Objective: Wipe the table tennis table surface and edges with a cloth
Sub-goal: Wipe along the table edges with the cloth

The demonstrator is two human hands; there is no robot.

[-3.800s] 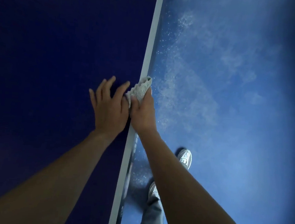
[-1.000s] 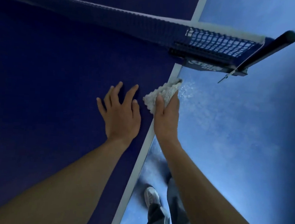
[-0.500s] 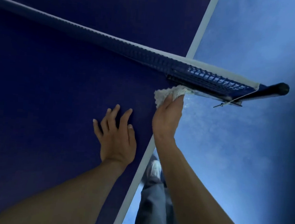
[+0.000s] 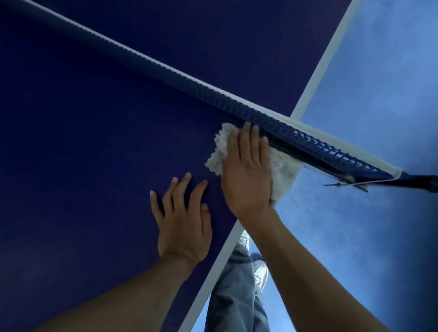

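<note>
The dark blue table tennis table (image 4: 82,155) fills the left of the view, with its white edge line (image 4: 215,270) running up to the right. A white fluffy cloth (image 4: 284,168) lies spread at the table's edge, right against the foot of the net (image 4: 167,70). My right hand (image 4: 247,173) presses flat on the cloth, fingers straight and reaching to the net. My left hand (image 4: 182,220) rests flat on the bare table surface just below and left of the cloth, fingers spread.
The net post (image 4: 421,181) juts out past the table's edge at the right, with a clamp screw under it. Below the edge lies a blue floor (image 4: 362,255). My grey trouser legs and white shoes (image 4: 259,273) stand close beside the table.
My right hand slid the cloth forward along the edge up to the net, then laid it flat on the surface with the fingers straightened. My left hand followed along the table.
</note>
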